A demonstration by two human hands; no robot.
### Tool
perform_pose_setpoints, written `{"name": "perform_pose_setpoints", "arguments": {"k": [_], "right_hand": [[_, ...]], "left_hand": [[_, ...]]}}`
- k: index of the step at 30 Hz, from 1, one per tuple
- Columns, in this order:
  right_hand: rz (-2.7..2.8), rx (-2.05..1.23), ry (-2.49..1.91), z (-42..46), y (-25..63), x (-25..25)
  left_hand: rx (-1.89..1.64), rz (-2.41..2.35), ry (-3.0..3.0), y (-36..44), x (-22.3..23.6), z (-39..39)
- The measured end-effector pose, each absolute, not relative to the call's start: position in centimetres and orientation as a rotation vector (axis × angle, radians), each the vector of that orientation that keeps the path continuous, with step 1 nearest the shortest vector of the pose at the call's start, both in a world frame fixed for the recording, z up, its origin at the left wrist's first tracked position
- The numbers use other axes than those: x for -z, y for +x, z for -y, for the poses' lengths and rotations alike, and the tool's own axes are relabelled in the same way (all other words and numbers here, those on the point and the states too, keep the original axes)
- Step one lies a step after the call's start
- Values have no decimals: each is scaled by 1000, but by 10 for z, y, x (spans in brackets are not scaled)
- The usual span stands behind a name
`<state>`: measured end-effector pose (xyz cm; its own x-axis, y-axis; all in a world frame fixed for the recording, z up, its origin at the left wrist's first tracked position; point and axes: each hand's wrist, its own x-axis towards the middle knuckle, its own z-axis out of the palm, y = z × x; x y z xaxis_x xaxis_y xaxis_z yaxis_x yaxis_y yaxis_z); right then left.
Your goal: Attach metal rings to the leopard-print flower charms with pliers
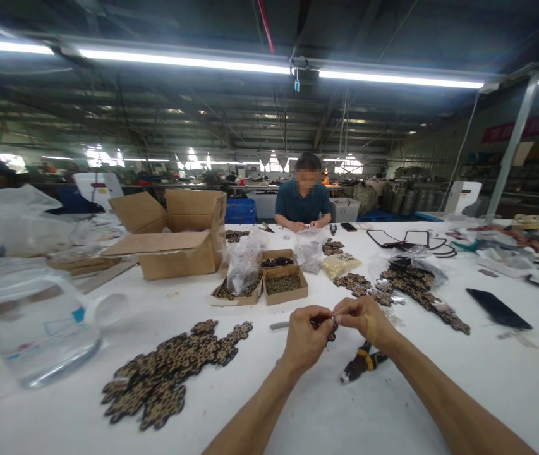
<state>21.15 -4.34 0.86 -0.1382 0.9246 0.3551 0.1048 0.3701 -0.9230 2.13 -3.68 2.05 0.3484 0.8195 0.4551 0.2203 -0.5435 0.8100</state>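
Note:
My left hand (310, 333) is closed on a small dark-edged, leopard-patterned piece (331, 335), mostly hidden by the fingers. Against it, the fingertips of my right hand (363, 318) are pinched together; what they grip is too small to make out. A bandage-like strip wraps one part of the right hand. Below that hand lie pliers (361, 363) with black and yellow handles. A flat grey tool end (279, 326) sticks out beside my left hand. Farther left, a heap of patterned pieces (169, 370) is spread on the white table (231, 411).
Small boxes of metal bits (284, 284) stand ahead, near an open carton (179, 256). A water jug (36, 322) is at left. More patterned pieces (421, 291) and a black phone-like slab (497, 308) lie at right. A co-worker (303, 199) sits opposite.

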Motion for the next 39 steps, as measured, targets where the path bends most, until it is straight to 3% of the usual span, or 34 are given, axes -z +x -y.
{"name": "perform_pose_setpoints", "arguments": {"k": [25, 39], "right_hand": [[1673, -733, -1169, 59, 196, -11], [1467, -989, -1058, 48, 204, -7]], "left_hand": [[-1004, -1073, 2018, 22, -15, 39], [-1031, -951, 1760, 21, -12, 27]]}}
